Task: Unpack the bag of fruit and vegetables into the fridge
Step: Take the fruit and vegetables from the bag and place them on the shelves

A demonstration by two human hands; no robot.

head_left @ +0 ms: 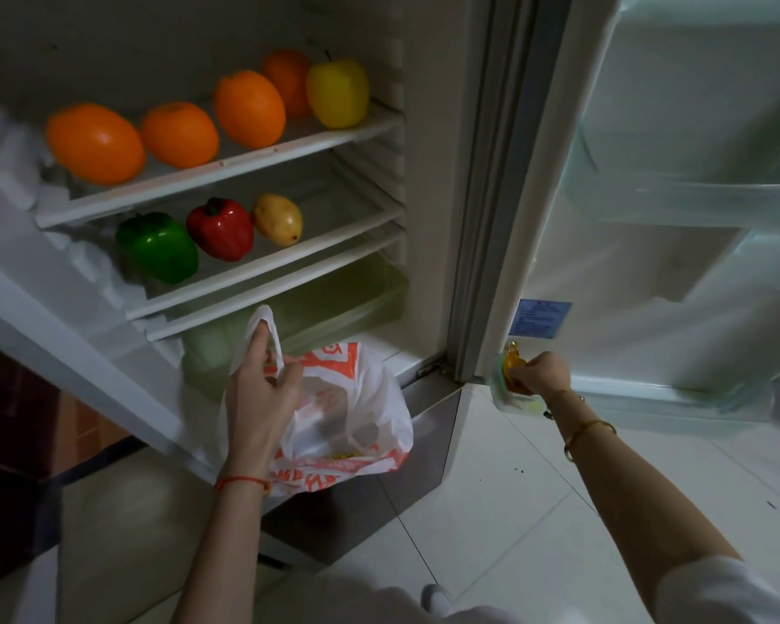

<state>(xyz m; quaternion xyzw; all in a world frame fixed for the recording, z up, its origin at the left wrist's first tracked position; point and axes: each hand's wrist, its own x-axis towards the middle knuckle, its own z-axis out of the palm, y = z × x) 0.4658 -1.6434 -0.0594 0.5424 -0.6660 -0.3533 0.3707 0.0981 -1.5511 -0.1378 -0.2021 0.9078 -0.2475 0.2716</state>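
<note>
We found the thin white plastic bag with orange print [334, 412] hanging low before the open white fridge [428, 218], its handle loop hooked over the fingers of our left hand [255, 398]. The film looked limp and slippery, nearly empty and light; we judged the handles the only sound hold. Our right hand [542, 372] pinched a small orange item in clear wrapping [514, 376] at the foot of the fridge door [676, 195]; what it was we could not tell. It seemed light and crushable, best held loosely by its body.
</note>
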